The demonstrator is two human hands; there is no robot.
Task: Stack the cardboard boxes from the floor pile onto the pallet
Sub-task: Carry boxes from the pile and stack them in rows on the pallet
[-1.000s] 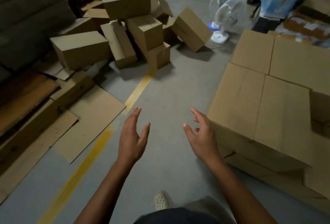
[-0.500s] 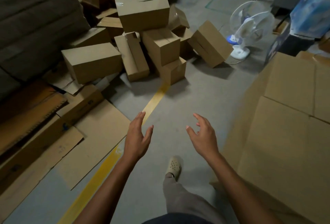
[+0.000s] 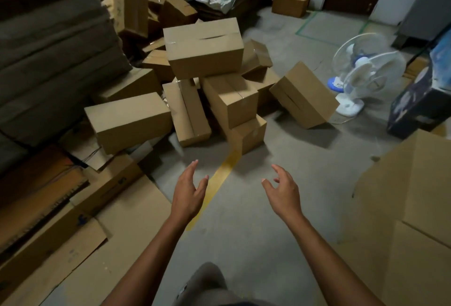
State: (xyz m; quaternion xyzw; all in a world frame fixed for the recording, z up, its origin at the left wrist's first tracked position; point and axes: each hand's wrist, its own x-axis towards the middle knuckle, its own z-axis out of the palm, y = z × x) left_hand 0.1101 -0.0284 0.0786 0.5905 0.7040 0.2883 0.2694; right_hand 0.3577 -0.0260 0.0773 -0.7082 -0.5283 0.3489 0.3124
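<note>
The pile of cardboard boxes lies on the concrete floor at the far end of the yellow line and covers that end. The biggest box sits on top of the pile, a little tilted. A small box stands directly on the line's end. Another box leans apart, to the right of the line.

The left hand is in the air over the near part of the line, and the right hand is to the right of it. Their palms face each other, with fingers spread and lightly bent, holding nothing.

Far right of the line are stacked boxes, with a white fan beyond them. Left of the line lie flat cardboard sheets.
</note>
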